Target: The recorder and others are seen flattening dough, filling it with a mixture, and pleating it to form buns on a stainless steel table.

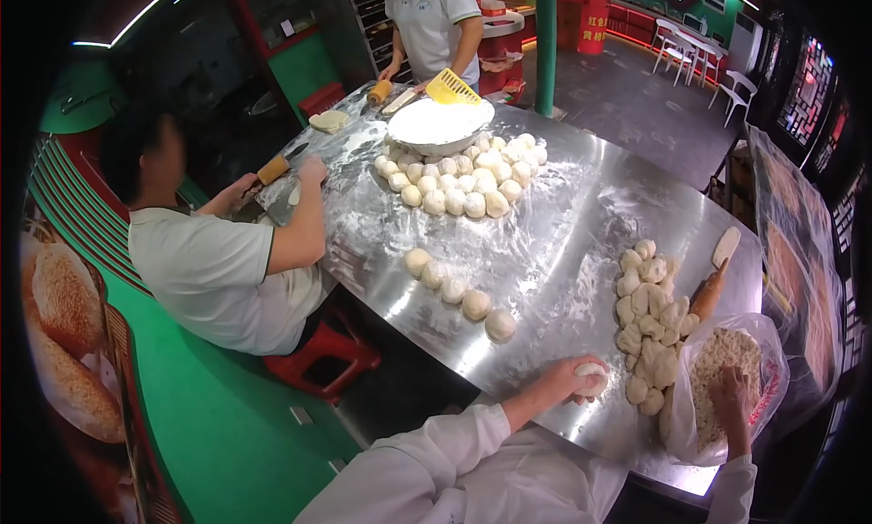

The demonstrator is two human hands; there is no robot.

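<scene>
My left hand (pixel 569 379) holds a piece of dough (pixel 591 379) just over the near edge of the steel table (pixel 545 251). At the right, my right hand (pixel 732 394) reaches into a clear plastic bag (pixel 773 360) of crumbly filling (pixel 719 360), its fingertips in the crumbs; whether it grips any is hidden. Between my hands lies a heap of small dough pieces (pixel 650 320). A row of several round dough balls (pixel 476 305) stands left of my left hand. Farther off, many floured balls (pixel 447 183) surround a metal bowl of white flour (pixel 439 125) with a yellow slotted scoop (pixel 451 88) on it.
A wooden rolling pin (pixel 708 292) and a pale flat scraper (pixel 726 246) lie beyond the bag. At the left a seated co-worker (pixel 218 251) has a rolling pin (pixel 272 170); another co-worker (pixel 432 30) stands at the far end. Plastic-covered goods (pixel 793 251) stand right of the table.
</scene>
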